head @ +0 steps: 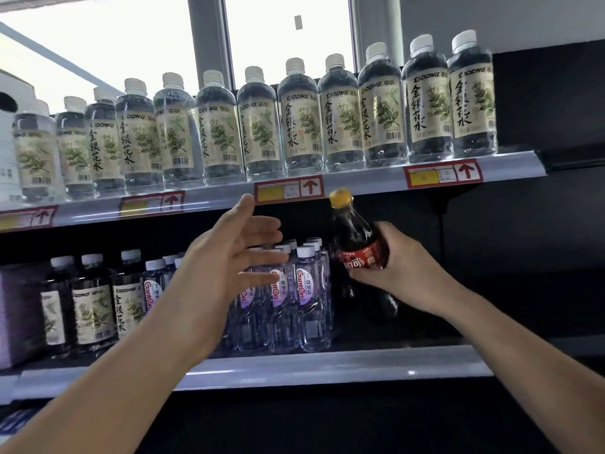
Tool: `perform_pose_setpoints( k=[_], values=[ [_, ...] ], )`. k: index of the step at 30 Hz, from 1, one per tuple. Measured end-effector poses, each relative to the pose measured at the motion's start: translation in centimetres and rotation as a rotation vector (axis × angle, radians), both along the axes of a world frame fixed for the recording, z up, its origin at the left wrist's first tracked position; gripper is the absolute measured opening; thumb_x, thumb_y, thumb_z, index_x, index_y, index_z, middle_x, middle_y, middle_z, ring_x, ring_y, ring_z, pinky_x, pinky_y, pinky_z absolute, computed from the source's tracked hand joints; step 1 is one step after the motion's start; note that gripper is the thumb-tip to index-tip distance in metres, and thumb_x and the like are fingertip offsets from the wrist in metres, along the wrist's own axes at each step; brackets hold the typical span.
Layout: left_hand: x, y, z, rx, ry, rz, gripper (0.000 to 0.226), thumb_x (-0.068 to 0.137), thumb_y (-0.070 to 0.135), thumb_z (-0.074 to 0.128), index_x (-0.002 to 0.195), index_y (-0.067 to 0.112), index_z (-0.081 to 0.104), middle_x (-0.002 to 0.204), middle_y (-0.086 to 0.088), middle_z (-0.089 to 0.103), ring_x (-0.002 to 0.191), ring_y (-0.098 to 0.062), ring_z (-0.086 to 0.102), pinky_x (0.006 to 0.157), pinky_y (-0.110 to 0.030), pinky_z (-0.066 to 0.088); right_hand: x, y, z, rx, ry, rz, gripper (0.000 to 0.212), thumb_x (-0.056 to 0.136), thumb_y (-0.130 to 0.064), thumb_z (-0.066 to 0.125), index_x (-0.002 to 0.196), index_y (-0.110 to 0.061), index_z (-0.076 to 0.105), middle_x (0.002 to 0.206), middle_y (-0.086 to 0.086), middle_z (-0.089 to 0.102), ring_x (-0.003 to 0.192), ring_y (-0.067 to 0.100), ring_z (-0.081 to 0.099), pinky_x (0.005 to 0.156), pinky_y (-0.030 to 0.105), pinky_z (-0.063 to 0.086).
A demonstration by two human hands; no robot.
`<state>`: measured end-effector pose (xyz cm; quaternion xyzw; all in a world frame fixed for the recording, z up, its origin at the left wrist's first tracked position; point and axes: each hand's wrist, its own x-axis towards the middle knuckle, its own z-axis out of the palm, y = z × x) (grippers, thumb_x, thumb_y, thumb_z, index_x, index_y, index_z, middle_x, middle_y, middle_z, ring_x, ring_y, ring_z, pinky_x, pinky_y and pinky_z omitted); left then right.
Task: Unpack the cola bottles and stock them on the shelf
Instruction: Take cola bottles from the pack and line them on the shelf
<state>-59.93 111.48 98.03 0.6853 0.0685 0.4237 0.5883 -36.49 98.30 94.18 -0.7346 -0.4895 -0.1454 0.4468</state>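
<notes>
A dark cola bottle (355, 237) with a yellow cap and red label is held upright in the air, tilted slightly left, in front of the lower shelf (327, 365). My right hand (402, 273) grips it around the label from the right. My left hand (229, 257) hovers to its left with fingers spread and straight, holding nothing, in front of the clear water bottles (307, 299). The bottle's base is above the shelf board, to the right of the water bottles.
The upper shelf (360, 188) carries a full row of herbal-water bottles (301, 119) with cream labels. Several more of these stand at the lower shelf's left (95, 306), beside a purple pack (16, 316). The lower shelf's right part is dark.
</notes>
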Motion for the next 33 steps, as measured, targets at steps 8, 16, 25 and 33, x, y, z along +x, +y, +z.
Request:
perform_pose_setpoints(
  k=[8,16,25,33],
  values=[
    [-0.8,1.1,-1.1,-0.006,0.009,-0.006,0.058,0.077,0.056,0.055,0.101,0.009,0.077,0.108,-0.013,0.076,0.084,-0.029,0.072,0.073,-0.043,0.056,5.1,4.6,-2.5,-0.118,-0.025,-0.058,0.068,0.079,-0.045,0.083,0.134,-0.032,0.045,0.119,-0.013,0.062,0.106,0.009,0.063,0.095,0.037,0.054],
    [-1.1,2.6,-2.7,-0.042,0.050,0.020,0.058,0.080,0.057,0.054,0.102,0.008,0.077,0.104,-0.010,0.077,0.080,-0.026,0.073,0.075,-0.045,0.057,8.7,8.6,-2.0,0.001,0.276,-0.018,0.047,0.082,-0.031,0.086,0.116,-0.024,0.054,0.107,-0.005,0.066,0.091,0.005,0.063,0.068,0.023,0.048],
    [-2.3,3.9,-4.9,-0.085,0.083,0.053,0.055,0.080,0.057,0.055,0.098,0.011,0.078,0.103,-0.010,0.077,0.076,-0.030,0.072,0.067,-0.044,0.056,12.2,10.1,-2.2,-0.037,0.468,0.030,0.057,0.081,-0.040,0.085,0.127,-0.018,0.060,0.115,0.000,0.071,0.105,0.014,0.066,0.079,0.034,0.059],
    [-2.7,4.1,-5.6,-0.118,0.100,0.049,0.053,0.077,0.057,0.055,0.096,0.013,0.078,0.098,-0.008,0.079,0.071,-0.026,0.072,0.064,-0.042,0.053,12.5,10.7,-2.0,-0.092,0.457,0.083,0.056,0.085,-0.034,0.084,0.135,-0.021,0.061,0.121,-0.003,0.069,0.114,0.014,0.063,0.091,0.038,0.056]
  ],
)
